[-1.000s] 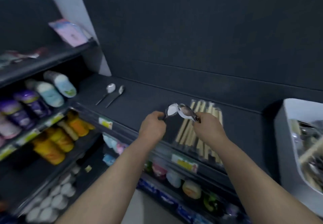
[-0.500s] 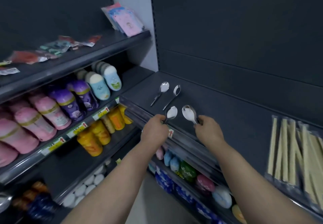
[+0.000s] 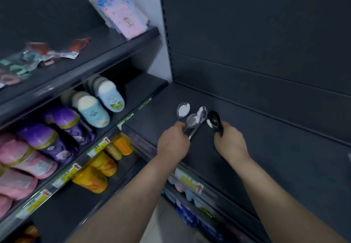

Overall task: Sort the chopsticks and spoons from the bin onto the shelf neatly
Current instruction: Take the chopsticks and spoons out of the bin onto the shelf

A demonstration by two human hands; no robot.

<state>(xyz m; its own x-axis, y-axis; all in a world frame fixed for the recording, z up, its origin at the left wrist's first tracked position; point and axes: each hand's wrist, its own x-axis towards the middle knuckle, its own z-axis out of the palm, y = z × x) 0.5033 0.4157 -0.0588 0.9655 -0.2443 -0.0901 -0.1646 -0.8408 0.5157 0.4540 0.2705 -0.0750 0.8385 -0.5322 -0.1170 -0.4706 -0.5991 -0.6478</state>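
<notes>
head view. reference thing: the corner spoon (image 3: 183, 109). it lies on the dark shelf (image 3: 256, 148), bowl toward the back panel, handle toward the person.

a second resting spoon (image 3: 201, 112) lies just right of the corner spoon and near parallel to it.

the left hand (image 3: 173, 144) is in front of the corner spoon, fingers curled round the handle of a bright spoon (image 3: 192, 120). that bowl shows between the two resting bowls, slightly nearer the person. whether it touches the shelf or a neighbour cannot be told.

the right hand (image 3: 230, 144) is to the right of the corner spoon and nearer the person. it pinches the handle of a dark-looking spoon (image 3: 213, 121), whose bowl sits just beyond the second resting spoon.

judgement: the step in hand is setting both held spoons into the row. all four long axes run roughly front to back, bowls away from the grips, so each held spoon needs mainly lowering. the right hand is nearer the free space at the row's right end. the bright spoon has the tighter slot and may knock a neighbour.

bin and chopsticks: not in view.
</notes>
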